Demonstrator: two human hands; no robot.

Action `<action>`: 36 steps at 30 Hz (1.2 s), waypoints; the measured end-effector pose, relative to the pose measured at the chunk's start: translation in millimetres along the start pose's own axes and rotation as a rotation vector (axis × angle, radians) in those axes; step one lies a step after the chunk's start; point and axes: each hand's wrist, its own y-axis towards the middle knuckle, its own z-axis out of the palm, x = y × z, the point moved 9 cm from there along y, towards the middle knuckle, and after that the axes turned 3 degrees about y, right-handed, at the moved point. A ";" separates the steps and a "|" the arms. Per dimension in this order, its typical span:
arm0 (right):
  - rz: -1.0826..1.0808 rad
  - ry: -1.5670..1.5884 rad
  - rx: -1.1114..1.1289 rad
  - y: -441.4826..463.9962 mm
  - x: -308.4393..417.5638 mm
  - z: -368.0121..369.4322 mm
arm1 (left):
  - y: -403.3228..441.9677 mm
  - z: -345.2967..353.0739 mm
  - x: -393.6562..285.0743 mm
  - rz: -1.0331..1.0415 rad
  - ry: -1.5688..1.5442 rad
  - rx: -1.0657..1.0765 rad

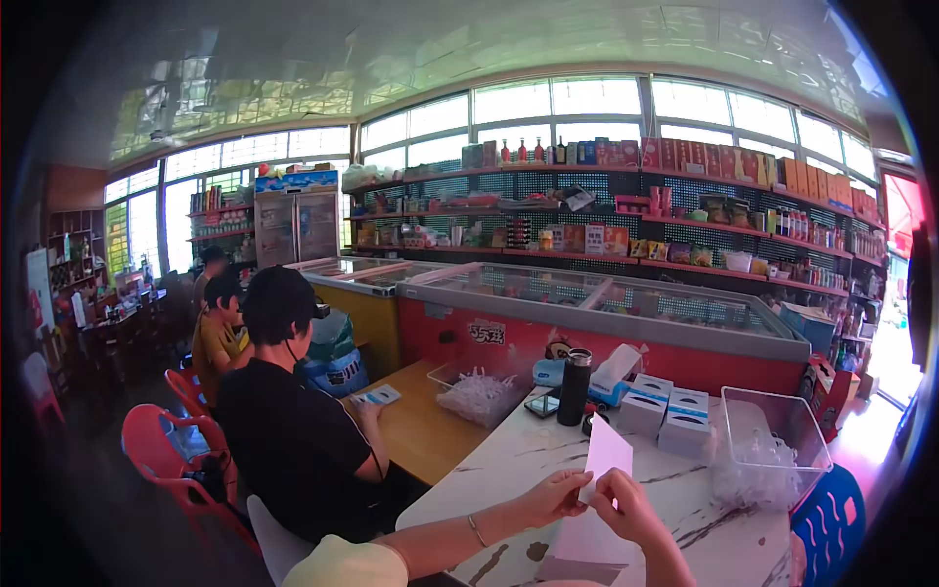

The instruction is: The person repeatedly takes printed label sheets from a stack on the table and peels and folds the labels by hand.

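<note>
Over the marble-patterned table, my left hand (556,495) pinches the lower left edge of a flat white card (610,452), which stands up at a tilt. My right hand (626,503) is closed with curled fingers at the card's lower edge, right beside the left fingertips. Its fingers partly hide the bottom of the card. Below my hands lies a stack of flat white pieces (587,550) at the table's near edge, partly covered by my right forearm.
On the table (489,479) stand a black flask (575,387), a phone (542,404), several small white-and-blue boxes (685,423), a tissue pack (614,377) and a clear bin (773,460) of plastic pieces. At left, a seated person (293,421) handles a small box. Freezers (587,303) line the back.
</note>
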 end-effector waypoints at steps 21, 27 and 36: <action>0.262 0.517 -0.504 -22.2 -47.2 -92.8 | -2.3 -27.3 0.0 -0.028 0.073 0.036; 0.181 -0.124 -0.994 -40.9 -76.0 -230.5 | 0.8 -44.8 10.1 -0.005 -0.075 -0.042; 0.353 -0.759 -0.467 -31.4 -110.5 -214.7 | -7.7 -37.6 14.6 0.007 -0.172 0.008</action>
